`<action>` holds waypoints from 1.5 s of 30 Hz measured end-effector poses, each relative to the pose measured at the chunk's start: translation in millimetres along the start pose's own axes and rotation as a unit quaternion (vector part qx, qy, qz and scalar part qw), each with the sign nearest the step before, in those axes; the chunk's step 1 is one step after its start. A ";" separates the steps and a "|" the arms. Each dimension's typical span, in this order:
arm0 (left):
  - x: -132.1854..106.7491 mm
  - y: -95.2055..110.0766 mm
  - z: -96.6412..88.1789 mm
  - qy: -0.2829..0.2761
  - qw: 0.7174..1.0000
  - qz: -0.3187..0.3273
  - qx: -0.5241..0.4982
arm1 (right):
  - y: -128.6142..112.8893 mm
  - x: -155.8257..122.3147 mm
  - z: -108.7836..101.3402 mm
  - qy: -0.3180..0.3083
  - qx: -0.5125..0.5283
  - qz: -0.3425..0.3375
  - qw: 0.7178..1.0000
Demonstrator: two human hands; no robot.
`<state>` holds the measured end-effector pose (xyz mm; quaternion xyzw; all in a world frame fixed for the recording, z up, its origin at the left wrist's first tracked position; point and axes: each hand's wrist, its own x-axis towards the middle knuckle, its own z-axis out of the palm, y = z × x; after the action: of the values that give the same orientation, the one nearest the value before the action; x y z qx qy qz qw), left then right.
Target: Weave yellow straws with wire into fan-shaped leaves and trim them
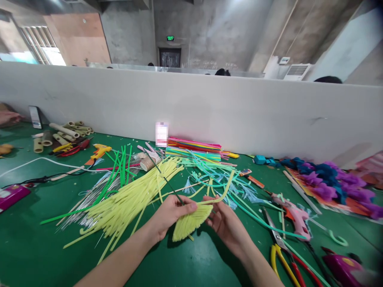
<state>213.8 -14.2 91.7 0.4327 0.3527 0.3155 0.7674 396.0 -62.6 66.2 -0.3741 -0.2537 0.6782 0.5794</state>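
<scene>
A fan-shaped leaf (193,221) of yellow-green pipe cleaners hangs from my left hand (170,213), pinched at its top between thumb and fingers. A thin dark green stem (167,181) rises up and leftward from that grip. My right hand (225,221) is at the leaf's right corner, fingers curled and closed on a loose yellow pipe cleaner (226,189) that bends upward past them. Left of my hands lies a large bundle of yellow pipe cleaners (125,199), spread at its near end.
Pink and red pipe cleaners (194,143) lie by the white partition (191,99), near a propped phone (162,134). Scissors (277,231), pliers and a pink glue gun (295,215) are at right, beyond them purple flowers (344,183). A yellow glue gun (100,151) and bamboo pieces (67,133) sit left.
</scene>
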 end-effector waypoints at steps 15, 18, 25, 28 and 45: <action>2.8 1.3 -5.0 -0.031 0.999 0.000 -0.015 | 1.5 -3.0 1.7 -0.057 -0.043 -0.033 0.997; 2.3 1.6 -4.5 -0.024 1.000 0.000 -0.004 | -0.1 -2.5 2.6 -0.028 -0.074 -0.053 0.995; -0.1 3.7 -0.5 -0.012 1.000 0.017 0.017 | 0.7 -1.8 -0.5 0.019 -0.132 -0.094 0.987; -1.6 4.8 0.5 -0.013 0.999 0.024 0.022 | 0.9 -2.8 3.4 0.004 -0.101 -0.083 0.991; -0.5 1.6 1.5 0.017 0.997 0.051 0.049 | -0.6 -4.3 10.6 0.087 -0.222 -0.181 0.954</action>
<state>214.5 -14.6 93.8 0.4820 0.3581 0.3441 0.7218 388.0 -65.7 73.9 -0.4991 -0.4100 0.4533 0.6142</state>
